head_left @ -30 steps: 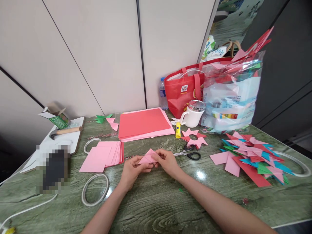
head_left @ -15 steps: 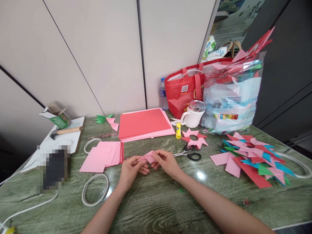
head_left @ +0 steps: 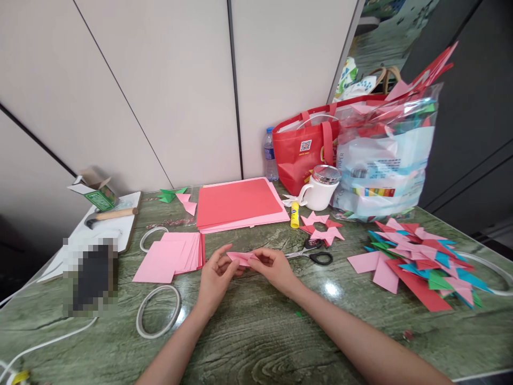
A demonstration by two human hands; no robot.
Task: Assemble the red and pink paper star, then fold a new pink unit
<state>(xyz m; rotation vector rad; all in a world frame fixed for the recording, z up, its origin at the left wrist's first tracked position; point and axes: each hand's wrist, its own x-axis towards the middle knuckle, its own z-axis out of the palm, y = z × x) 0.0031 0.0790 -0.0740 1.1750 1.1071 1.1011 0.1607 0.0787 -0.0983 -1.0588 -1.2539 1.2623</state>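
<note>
Between my two hands is a small folded piece of pink paper [head_left: 242, 258], held above the table just in front of the scissors and paper stacks. My left hand [head_left: 217, 272] pinches its left side, thumb in front and fingers curled behind. At its right end, my right hand [head_left: 272, 267] grips it between thumb and fingers. The fingers partly cover the folds. Left of my hands lies a fanned stack of pink paper squares [head_left: 160, 261], with red ones at its right edge. Black-handled scissors [head_left: 320, 258] rest right of my right hand.
Red and pink sheets [head_left: 240, 203] lie behind my hands. A glue stick [head_left: 295, 215], a lidded white mug [head_left: 319, 192] and a folded paper ring [head_left: 310, 218] sit to the right, beyond them a pile of folded paper [head_left: 425, 256]. Tape rolls [head_left: 141, 315] and a hammer [head_left: 116, 214] are left.
The pink paper has turned from a peaked, triangular face to a flatter, narrower shape. My left fingers have lifted and shifted around it. The view has moved slightly.
</note>
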